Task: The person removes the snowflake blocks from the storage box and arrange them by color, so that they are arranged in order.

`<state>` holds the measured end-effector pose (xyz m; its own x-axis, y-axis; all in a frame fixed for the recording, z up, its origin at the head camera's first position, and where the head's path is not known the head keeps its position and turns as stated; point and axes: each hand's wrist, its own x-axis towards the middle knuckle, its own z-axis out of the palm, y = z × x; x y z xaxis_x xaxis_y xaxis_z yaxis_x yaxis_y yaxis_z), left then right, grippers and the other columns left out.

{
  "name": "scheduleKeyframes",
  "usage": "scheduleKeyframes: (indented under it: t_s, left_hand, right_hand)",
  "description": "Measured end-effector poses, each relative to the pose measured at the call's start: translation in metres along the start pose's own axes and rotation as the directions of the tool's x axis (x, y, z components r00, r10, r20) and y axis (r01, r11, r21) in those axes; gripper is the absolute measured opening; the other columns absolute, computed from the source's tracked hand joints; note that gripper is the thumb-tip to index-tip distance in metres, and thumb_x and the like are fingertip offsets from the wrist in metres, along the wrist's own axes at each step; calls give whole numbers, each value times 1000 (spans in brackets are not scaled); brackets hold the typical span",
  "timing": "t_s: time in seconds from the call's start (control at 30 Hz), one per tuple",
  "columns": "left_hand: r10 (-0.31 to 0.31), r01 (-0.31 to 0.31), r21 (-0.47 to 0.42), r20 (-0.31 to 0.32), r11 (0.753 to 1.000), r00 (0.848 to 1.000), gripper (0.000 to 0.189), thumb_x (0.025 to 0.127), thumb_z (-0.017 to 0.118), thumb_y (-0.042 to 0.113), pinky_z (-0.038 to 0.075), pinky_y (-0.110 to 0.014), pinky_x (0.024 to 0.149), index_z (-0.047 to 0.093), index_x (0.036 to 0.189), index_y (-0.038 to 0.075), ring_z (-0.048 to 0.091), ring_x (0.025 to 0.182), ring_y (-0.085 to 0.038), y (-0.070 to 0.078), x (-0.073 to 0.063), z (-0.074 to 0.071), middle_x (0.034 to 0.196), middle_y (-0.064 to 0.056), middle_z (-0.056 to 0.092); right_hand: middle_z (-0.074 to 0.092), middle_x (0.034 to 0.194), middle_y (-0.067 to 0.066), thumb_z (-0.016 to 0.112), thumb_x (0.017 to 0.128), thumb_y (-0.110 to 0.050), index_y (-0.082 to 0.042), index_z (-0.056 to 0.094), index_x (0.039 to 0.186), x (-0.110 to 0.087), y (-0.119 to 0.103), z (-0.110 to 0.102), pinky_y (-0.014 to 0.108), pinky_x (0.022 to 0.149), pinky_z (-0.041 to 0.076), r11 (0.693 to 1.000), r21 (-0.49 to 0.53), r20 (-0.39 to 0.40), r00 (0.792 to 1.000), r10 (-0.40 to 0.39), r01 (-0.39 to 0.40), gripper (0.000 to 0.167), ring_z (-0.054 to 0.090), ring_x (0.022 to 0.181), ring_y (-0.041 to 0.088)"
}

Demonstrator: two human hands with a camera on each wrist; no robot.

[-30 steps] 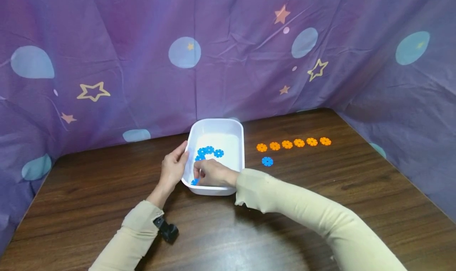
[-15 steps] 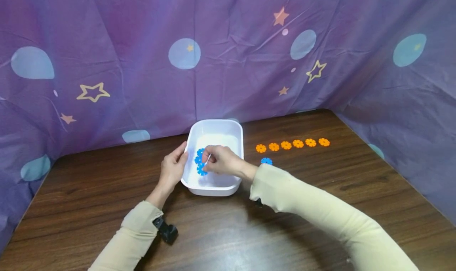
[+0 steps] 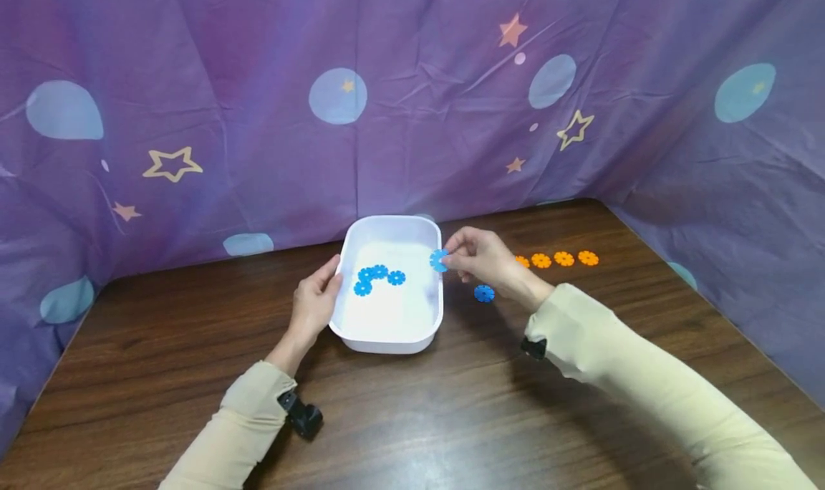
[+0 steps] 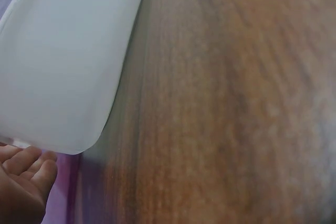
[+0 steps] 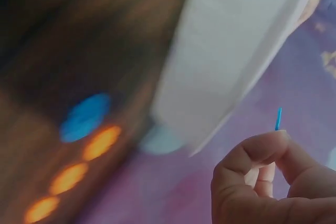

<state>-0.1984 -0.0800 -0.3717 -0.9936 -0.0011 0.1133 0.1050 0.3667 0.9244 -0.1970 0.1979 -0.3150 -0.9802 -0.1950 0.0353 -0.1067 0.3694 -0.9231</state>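
Note:
My left hand grips the left side of a white plastic tray, thumb at the rim. In the left wrist view its fingers lie against the tray's side. Between thumb and forefinger, my right hand pinches a blue snowflake disc over the tray's right rim. The right wrist view shows that disc edge-on, a thin blue sliver above the fingertips. Several more blue discs lie inside the tray, toward its left side.
On the brown table, right of the tray, lies a single blue disc. Behind it runs a row of orange discs, partly hidden by my right hand. A purple patterned curtain stands along the table's back and right edges.
My right hand has risen from inside the tray and moved right to its right rim, carrying a blue disc. It now covers part of the orange row. The left hand keeps its place.

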Motion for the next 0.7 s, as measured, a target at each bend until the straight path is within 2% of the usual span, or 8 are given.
scheduleKeyframes:
  t_s: [0.17,0.33,0.5,0.7]
  left_hand:
    - [2,-2,4,-2,1000,1000,41,97,48,11,37,-37,108,47,137,4,43,130,-23,0,0,0,140,-10,47]
    - [-15,15,17,3,1000,1000,41,98,48,12,36,-36,108,46,138,5,42,131,-22,0,0,0,141,-9,46]
    - [-13,12,10,6,1000,1000,41,98,47,11,35,-36,109,46,138,4,42,131,-22,1,1,0,141,-9,46]
    - [-21,21,28,4,999,1000,41,98,47,12,36,-37,108,46,138,5,42,131,-23,1,0,1,141,-9,46]
  right_hand:
    - [59,69,0,63,88,-4,7,52,98,-7,32,-37,19,51,49,993,-26,-55,992,113,-115,18,50,54,6]
    - [56,68,-2,62,89,-6,7,50,101,-16,56,-62,21,55,51,973,-66,-44,975,220,-222,21,51,57,6]
    - [55,68,-3,62,89,-7,5,51,99,-22,68,-71,22,54,51,953,-113,-25,960,280,-281,19,50,59,8]
    - [53,68,-3,63,88,-3,5,52,95,-23,77,-72,21,52,49,942,-170,-10,956,293,-291,15,48,58,8]
